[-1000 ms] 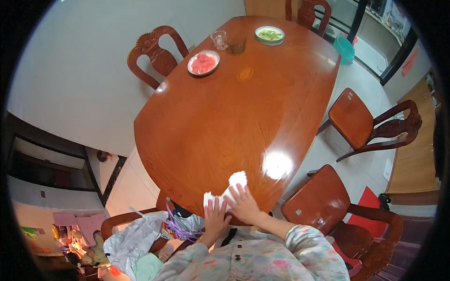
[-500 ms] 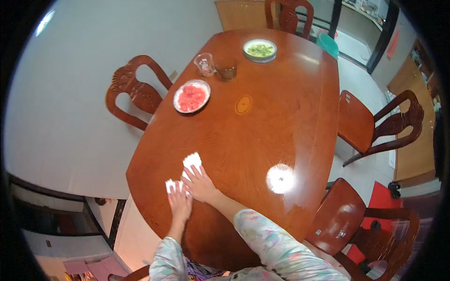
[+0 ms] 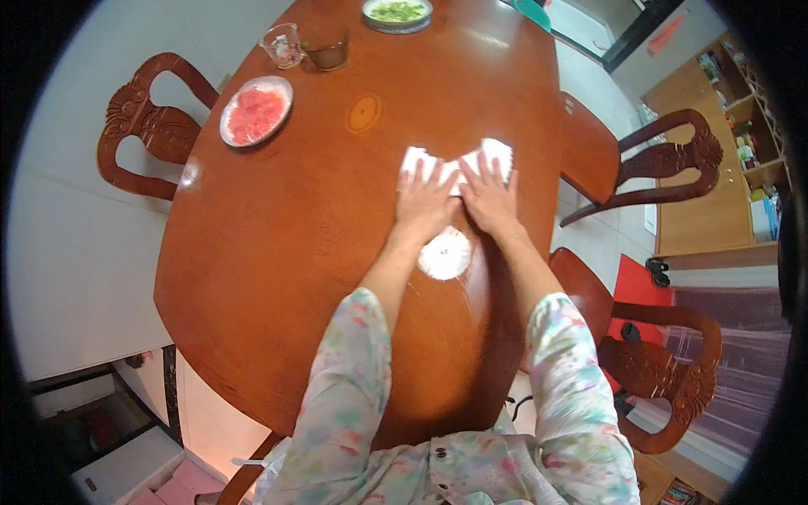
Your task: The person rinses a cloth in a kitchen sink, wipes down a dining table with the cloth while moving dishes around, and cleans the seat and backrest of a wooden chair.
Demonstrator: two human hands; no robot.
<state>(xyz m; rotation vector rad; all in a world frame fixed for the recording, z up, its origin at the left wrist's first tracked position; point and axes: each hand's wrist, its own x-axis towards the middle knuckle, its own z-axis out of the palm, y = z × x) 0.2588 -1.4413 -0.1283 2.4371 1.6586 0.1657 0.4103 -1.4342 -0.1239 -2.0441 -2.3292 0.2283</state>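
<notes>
My left hand point(image 3: 427, 204) lies flat on the wooden table, its fingers spread over a white tissue point(image 3: 498, 151). Close beside it, my right hand point(image 3: 492, 200) presses flat on the tissue's right part, fingers also apart. The tissue is crumpled and looks like one piece reaching under both hands, though they hide its middle. Both hands rest on the right half of the polished brown table point(image 3: 278, 278). Just below them a bright round lamp reflection shows on the tabletop.
A plate of red food point(image 3: 257, 111), a clear glass cup point(image 3: 283, 46) and a dark bowl point(image 3: 326, 50) stand at the table's upper left. A dish of green food point(image 3: 397, 12) sits at the far end. Wooden chairs point(image 3: 673, 160) line the sides.
Both hands have slid with the tissue from the table's left side across to the right and farther from me. The view has turned and shifted, so the dishes appear higher and more left.
</notes>
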